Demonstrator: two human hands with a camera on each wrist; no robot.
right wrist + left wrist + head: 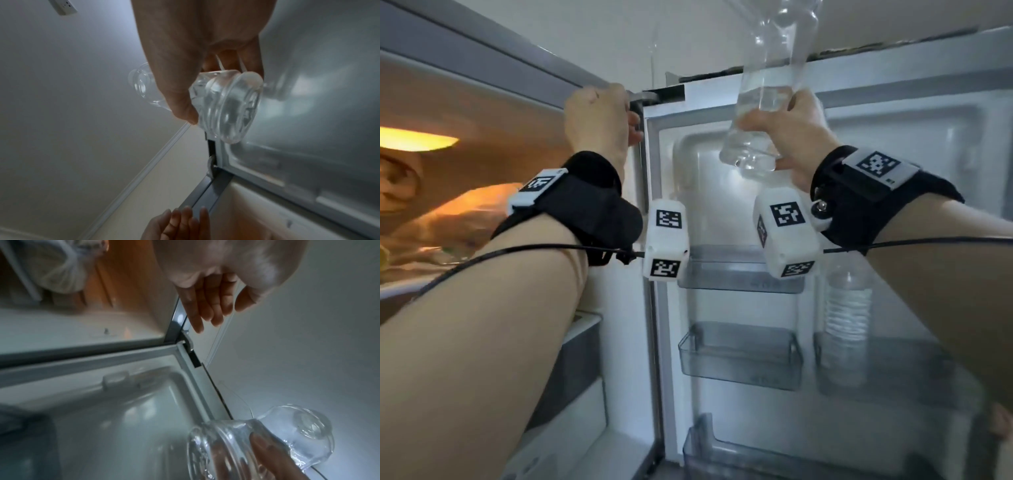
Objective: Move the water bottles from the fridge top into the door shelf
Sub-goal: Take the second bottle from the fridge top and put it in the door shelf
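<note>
My right hand [796, 137] grips a clear water bottle [767, 102] round its lower part and holds it tilted in front of the top of the open fridge door; its neck runs out of the head view. From the right wrist I see the bottle's base [230, 105] under my right hand [180, 68]. My left hand [599, 116] is up at the fridge's top corner by the hinge, fingers [205, 308] relaxed and holding nothing. A second water bottle [847, 318] stands upright in the right-hand door shelf [900, 380].
The door carries clear shelves: an upper one [739, 277], a middle one [739, 359] and a bottom one [726, 452]. To the left is the lit fridge interior [417, 138] with bagged food. A white wall and ceiling moulding [156, 162] lie above.
</note>
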